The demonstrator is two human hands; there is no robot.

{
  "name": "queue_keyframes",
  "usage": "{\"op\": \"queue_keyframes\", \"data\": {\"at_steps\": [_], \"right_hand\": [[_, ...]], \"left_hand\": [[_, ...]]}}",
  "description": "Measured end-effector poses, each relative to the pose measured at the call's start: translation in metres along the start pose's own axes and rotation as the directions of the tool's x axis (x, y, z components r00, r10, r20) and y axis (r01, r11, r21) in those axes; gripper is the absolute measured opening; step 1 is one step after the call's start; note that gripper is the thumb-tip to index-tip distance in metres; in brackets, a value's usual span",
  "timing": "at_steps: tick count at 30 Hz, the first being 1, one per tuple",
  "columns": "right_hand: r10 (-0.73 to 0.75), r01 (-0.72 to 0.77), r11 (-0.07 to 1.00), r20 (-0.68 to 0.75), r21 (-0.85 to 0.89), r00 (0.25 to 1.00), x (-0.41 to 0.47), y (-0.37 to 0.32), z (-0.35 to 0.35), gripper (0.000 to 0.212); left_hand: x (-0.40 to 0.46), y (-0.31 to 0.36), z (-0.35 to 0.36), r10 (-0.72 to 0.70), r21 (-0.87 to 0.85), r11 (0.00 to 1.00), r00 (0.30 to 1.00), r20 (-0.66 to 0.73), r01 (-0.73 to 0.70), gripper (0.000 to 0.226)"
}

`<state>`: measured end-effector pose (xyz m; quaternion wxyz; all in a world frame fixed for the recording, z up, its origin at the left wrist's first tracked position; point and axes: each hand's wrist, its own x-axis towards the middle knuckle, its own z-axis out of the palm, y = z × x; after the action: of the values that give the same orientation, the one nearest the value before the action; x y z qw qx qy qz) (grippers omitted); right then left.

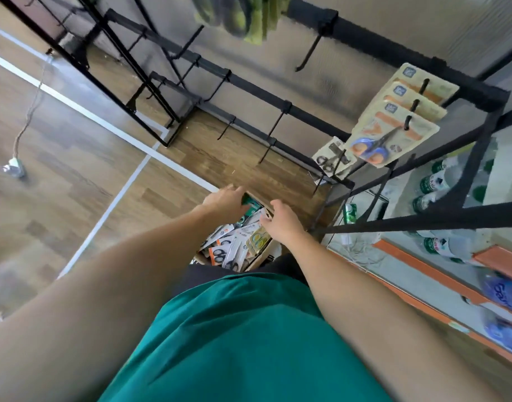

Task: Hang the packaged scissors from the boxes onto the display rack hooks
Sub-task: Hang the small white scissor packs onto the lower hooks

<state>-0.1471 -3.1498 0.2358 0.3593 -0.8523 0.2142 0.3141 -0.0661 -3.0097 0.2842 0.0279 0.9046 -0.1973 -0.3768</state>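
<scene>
Both hands reach down into the cardboard box [260, 258] on the floor, which is packed with carded scissors lying at mixed angles. The left hand [224, 200] grips a green pack [251, 203] at the far end, fingers curled over it. The right hand [281, 221] sits just beside it, fingers curled onto neighbouring packs [257, 224]; whether it pinches one I cannot tell. The hooks [273, 127] stand farther off, above.

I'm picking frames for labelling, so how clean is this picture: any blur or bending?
Head view: wide-angle bending curves the rack bars; motion blur smears the green items at the top; the box of scissors and both hands, left hand and right hand, are soft; lighting is even.
</scene>
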Motion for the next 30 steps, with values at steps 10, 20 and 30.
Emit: {"op": "queue_keyframes", "data": {"at_steps": [10,20,30], "right_hand": [[-0.022,0.075,0.947,0.168,-0.313,0.985,0.012,-0.049,0.056,0.062],[0.03,0.113,0.905,0.325,-0.41,0.945,0.055,-0.076,0.171,0.066],[0.151,0.015,0.882,0.313,-0.471,0.938,0.15,-0.036,0.275,0.047]], "left_hand": [[-0.035,-0.104,0.072,-0.244,-0.23,0.94,0.968,0.064,0.253,0.047],[-0.021,-0.196,0.169,-0.329,-0.405,0.846,0.938,0.112,0.345,0.048],[0.072,-0.271,0.285,-0.263,-0.399,0.848,0.93,0.255,0.349,0.043]]}}
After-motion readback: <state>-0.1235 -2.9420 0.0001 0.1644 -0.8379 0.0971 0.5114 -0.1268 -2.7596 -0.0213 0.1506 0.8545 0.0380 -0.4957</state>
